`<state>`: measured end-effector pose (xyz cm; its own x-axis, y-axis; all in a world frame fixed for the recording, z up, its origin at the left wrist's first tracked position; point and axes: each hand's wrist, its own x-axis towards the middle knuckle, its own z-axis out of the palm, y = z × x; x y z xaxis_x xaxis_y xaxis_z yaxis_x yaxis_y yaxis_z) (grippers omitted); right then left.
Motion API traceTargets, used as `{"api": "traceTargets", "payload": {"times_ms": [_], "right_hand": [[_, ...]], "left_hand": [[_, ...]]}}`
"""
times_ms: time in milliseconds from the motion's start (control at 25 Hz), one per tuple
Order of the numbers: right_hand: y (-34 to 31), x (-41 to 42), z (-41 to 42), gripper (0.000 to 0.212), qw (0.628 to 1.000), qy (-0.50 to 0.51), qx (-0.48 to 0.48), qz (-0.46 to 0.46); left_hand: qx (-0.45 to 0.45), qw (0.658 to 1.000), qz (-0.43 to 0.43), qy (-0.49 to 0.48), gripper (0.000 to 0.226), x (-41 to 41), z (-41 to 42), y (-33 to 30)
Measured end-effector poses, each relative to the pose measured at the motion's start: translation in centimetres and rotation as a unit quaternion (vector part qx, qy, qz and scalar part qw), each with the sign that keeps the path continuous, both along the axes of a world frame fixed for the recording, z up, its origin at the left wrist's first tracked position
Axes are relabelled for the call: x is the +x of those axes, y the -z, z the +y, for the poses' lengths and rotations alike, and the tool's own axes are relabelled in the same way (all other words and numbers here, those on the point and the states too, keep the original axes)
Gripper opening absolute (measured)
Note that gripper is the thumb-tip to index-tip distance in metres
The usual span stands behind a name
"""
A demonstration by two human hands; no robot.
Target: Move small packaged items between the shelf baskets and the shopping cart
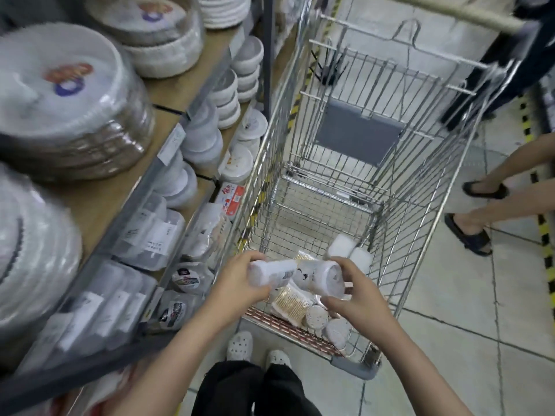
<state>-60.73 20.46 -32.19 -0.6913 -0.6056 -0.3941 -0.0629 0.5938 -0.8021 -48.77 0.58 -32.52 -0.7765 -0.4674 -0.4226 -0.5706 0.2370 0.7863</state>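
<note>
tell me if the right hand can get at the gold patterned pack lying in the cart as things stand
Probably not yet. The right hand is curled round a white packet, so it is occupied. The gold patterned pack lies just below both hands in the cart, uncovered from above, so a freed hand could likely reach it.

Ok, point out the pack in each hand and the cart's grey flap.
Left pack (271, 273), head view: on its white labelled side, gripped by the left hand (240, 280).
Right pack (322, 276), head view: on its rounded white body, gripped by the right hand (354, 298).
Grey flap (357, 133), head view: on its flat middle.
</note>
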Motion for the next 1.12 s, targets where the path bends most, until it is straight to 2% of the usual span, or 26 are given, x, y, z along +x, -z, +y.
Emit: {"api": "traceTargets", "payload": {"times_ms": [160,280,360,480,600,840,1120], "right_hand": [[-5.0,1.7,-0.1,0.059,0.997,-0.052,-0.057,-0.011],[-8.3,3.9,-1.2,0.053,0.987,-0.086,-0.132,-0.041],[-10.4,5.5,-2.5,0.051,0.974,-0.118,-0.179,-0.068],[-13.6,9.2,-5.3,0.054,0.949,-0.195,-0.232,-0.091],[-16.4,13.9,-8.0,0.058,0.924,-0.252,-0.262,-0.12],[-19.6,25.5,-11.5,0.045,0.862,-0.371,-0.31,-0.152],[-23.4,43.0,-11.7,0.049,0.782,-0.494,-0.345,-0.16]], "left_hand": [[0.031,0.992,0.079,-0.095,0.047,4.0,1.8,-6.5],[0.037,0.968,0.149,-0.198,0.048,8.4,2.8,-10.1],[0.04,0.944,0.192,-0.265,0.047,11.4,3.5,-12.3],[0.064,0.89,0.269,-0.362,0.049,16.5,4.2,-15.3],[0.042,0.843,0.321,-0.43,0.052,22.2,4.7,-17.7],[-0.046,0.767,0.342,-0.541,0.054,35.2,7.7,-22.1],[-0.152,0.705,0.34,-0.603,0.048,53.1,13.3,-26.6]]}}
